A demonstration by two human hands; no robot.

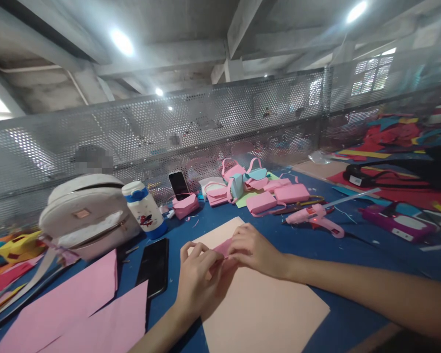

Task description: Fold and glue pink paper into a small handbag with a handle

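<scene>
My left hand [202,272] and my right hand [250,249] meet over a peach sheet [264,309] on the blue table. Between them the fingers of both hands pinch a small piece of pink paper [225,246]; most of it is hidden by the fingers. Beyond my right hand lies a pink glue gun [314,216] with a clear stick in its back end. Several small pink paper bags [261,202] with strap handles stand past the peach sheet, along with a light blue one [237,185].
On the left are pink sheets [77,299], a black phone [154,267], a bottle [145,211] and a white backpack [88,211]. A second phone [178,184] leans upright at the back. A perforated metal panel [206,122] borders the table. A purple device [397,221] lies right.
</scene>
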